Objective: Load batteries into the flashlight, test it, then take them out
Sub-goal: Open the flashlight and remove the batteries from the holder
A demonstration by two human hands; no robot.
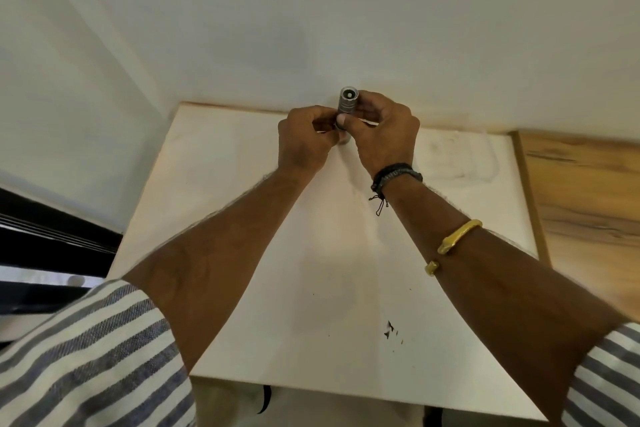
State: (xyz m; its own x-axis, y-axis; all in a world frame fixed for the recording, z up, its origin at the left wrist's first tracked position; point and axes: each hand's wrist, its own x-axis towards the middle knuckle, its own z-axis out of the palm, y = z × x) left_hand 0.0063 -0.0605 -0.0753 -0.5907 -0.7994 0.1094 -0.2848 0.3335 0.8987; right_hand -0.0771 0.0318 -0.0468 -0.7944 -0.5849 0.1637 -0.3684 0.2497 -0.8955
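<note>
Above the white board (pixel 346 253), flashlight (pixel 347 104) upright (lens up), left hand (pixel 304 142) and right hand (pixel 384 135) grip clasping it

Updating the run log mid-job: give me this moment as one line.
stage: handling flashlight | left hand: gripping lower body | right hand: gripping upper body | held above white table | loose batteries: none visible

From my feed the light is soft and even, moderately bright, with a warm cast over the white table (pixel 450 322). I see no hard shadows, only a faint grey smudge on the wall (pixel 311 10) above the flashlight (pixel 347 104). No glare anywhere. The wide lens bends the table edges and stretches the striped sleeves (pixel 86 357) in the corners. Detail is slightly soft throughout, and the wooden surface (pixel 588 201) at right looks smeared.
</note>
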